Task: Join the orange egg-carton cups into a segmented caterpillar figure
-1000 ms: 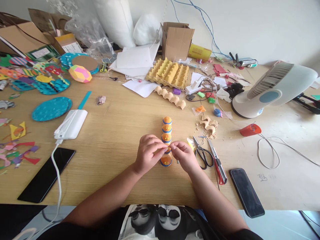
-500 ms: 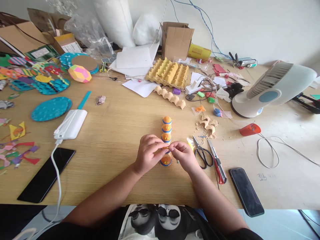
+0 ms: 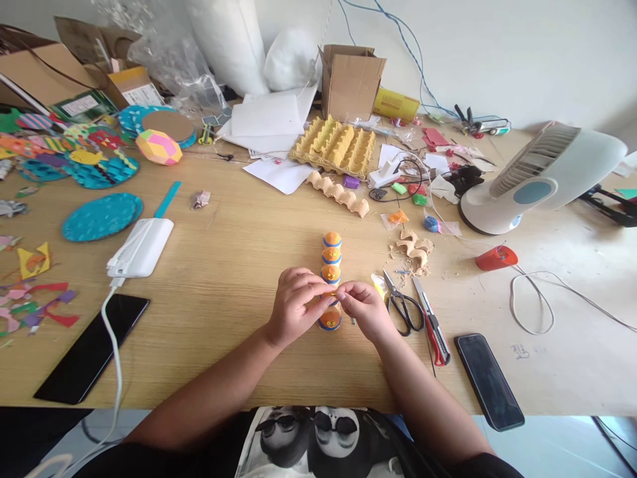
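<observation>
Over a row of egg-carton cups point(image 3: 331, 273) capped in orange with blue bands, both hands meet at their fingertips. A tiny yellow bit point(image 3: 334, 293), seemingly modelling clay, is pinched there. My left hand point(image 3: 298, 302) is closed, thumb and forefinger on its left side. My right hand point(image 3: 365, 309) is closed on the same bit from the right. Small yellow marks show on several caps, and the cups behind the fingers are partly hidden. Black-handled scissors point(image 3: 405, 311) and a red utility knife point(image 3: 434, 332) lie right of my right hand.
A phone point(image 3: 489, 382) is at the front right, a white fan point(image 3: 535, 182) behind it. A yellow egg tray point(image 3: 334, 147) and cut carton strip point(image 3: 338, 192) sit at the back. Left are a power bank point(image 3: 142, 249), black tablet-like device point(image 3: 92, 348) and paper scraps.
</observation>
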Tool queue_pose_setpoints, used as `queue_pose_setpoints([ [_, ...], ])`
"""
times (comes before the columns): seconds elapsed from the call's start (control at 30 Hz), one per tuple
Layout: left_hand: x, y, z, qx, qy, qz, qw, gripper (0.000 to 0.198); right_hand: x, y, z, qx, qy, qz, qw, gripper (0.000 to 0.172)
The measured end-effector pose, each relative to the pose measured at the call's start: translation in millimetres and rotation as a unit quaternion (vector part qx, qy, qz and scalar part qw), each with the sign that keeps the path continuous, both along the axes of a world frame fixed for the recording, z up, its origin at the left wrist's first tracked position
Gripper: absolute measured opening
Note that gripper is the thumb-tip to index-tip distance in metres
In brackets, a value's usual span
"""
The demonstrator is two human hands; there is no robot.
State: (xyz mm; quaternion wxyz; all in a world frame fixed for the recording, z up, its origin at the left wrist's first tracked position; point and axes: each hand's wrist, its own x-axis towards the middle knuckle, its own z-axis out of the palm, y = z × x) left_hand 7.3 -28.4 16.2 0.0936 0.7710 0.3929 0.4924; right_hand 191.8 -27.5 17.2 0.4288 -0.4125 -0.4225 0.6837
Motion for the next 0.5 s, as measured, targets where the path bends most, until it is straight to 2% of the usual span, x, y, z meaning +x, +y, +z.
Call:
queue_pose_setpoints([
  [0.5,-0.6,-0.1,-1.3,-0.001,0.002,-0.003,1.000,0.005,2.5,0.3,-5.8,0.019,-0.009,0.005,1.000,0.034],
])
